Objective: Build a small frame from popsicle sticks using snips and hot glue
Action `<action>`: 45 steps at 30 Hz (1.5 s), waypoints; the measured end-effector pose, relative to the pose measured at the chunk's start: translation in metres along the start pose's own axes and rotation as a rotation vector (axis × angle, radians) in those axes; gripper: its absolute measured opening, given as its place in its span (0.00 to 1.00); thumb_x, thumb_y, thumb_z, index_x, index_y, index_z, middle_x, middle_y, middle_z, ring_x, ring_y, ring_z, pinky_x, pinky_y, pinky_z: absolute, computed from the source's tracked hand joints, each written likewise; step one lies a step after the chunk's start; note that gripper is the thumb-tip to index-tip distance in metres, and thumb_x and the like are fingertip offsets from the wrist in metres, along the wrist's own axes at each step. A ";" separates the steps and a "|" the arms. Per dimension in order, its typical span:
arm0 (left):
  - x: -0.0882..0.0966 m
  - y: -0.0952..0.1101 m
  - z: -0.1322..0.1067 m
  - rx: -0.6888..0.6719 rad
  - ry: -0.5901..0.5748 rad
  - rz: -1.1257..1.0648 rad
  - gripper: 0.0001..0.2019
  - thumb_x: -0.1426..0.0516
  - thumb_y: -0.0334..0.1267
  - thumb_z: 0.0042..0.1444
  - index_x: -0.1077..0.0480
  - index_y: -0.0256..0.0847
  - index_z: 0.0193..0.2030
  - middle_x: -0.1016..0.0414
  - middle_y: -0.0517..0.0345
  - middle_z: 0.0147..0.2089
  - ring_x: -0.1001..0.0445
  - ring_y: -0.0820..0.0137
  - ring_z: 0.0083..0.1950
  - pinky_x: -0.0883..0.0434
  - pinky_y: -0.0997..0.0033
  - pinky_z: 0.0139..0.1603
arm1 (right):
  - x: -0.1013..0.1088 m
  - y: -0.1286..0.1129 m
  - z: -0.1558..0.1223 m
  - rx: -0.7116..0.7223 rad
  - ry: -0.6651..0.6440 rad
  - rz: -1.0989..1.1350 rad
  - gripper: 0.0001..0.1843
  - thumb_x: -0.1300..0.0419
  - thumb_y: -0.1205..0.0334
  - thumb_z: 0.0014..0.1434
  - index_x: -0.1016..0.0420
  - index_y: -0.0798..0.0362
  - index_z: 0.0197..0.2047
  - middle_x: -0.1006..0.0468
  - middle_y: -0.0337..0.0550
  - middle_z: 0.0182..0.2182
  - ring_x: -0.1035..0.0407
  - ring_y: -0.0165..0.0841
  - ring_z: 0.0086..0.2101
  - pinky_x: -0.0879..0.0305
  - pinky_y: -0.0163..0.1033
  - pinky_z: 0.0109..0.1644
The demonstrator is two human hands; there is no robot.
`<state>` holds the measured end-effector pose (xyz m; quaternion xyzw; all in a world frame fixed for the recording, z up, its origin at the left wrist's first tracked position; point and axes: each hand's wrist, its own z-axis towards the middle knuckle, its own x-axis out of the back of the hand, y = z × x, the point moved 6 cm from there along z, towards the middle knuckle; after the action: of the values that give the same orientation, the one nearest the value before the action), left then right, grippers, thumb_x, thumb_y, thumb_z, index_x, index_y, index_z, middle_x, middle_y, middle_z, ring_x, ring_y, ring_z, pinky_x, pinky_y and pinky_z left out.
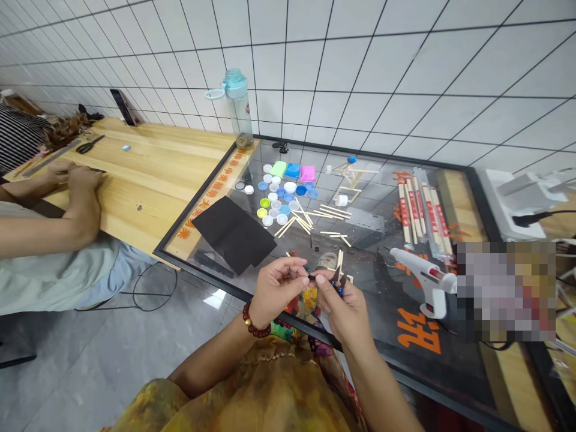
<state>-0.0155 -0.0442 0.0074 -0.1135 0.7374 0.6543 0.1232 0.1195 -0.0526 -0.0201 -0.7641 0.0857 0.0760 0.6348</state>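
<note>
My left hand (278,287) is closed in a pinch on one end of a small black piece (311,277), possibly paper. My right hand (344,306) pinches the other end between thumb and finger. Tucked in that same hand is a pair of scissors (336,275), its dark blades pointing up and a bit of blue handle showing; the rest is hidden by the fingers. Both hands are over the table's near edge. Just beyond them are a clear round container (328,260) and some pale sticks (340,259). A black sheet (234,234) lies to the left.
Coloured bottle caps (290,188), loose wooden sticks (333,211) and a small stick frame (353,180) lie farther back. A white glue gun (425,279) and packed sticks (423,210) are at right. A water bottle (240,114) stands by the wall. Another person's hands (78,177) work at left.
</note>
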 end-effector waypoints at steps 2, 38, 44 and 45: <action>-0.001 0.000 0.001 -0.004 -0.006 -0.008 0.14 0.35 0.33 0.48 0.25 0.37 0.43 0.27 0.59 0.31 0.29 0.77 0.32 0.29 0.75 0.37 | -0.001 0.003 0.002 -0.028 0.002 0.064 0.14 0.37 0.50 0.56 0.26 0.53 0.37 0.30 0.35 0.21 0.51 0.20 0.16 0.56 0.32 0.18; -0.003 0.011 -0.007 0.122 -0.102 0.208 0.18 0.38 0.30 0.44 0.29 0.34 0.45 0.33 0.62 0.28 0.37 0.79 0.26 0.38 0.79 0.27 | 0.000 -0.029 -0.008 0.207 -0.005 -0.403 0.08 0.40 0.57 0.56 0.24 0.52 0.37 0.31 0.35 0.21 0.42 0.26 0.20 0.42 0.32 0.24; -0.005 0.003 -0.010 0.114 -0.053 0.139 0.19 0.31 0.38 0.40 0.25 0.36 0.41 0.27 0.56 0.33 0.29 0.74 0.33 0.31 0.76 0.32 | 0.001 -0.030 -0.012 0.266 0.051 -0.397 0.06 0.38 0.58 0.54 0.25 0.52 0.34 0.26 0.38 0.24 0.38 0.27 0.22 0.39 0.33 0.26; -0.005 0.001 -0.011 0.121 -0.044 0.127 0.18 0.31 0.39 0.40 0.24 0.35 0.39 0.26 0.56 0.31 0.28 0.74 0.32 0.29 0.75 0.32 | 0.001 -0.029 -0.013 0.259 0.050 -0.394 0.06 0.38 0.58 0.55 0.25 0.52 0.34 0.26 0.38 0.24 0.38 0.26 0.22 0.39 0.33 0.26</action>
<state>-0.0113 -0.0548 0.0111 -0.0445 0.7785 0.6173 0.1044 0.1272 -0.0603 0.0101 -0.6799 -0.0405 -0.0798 0.7279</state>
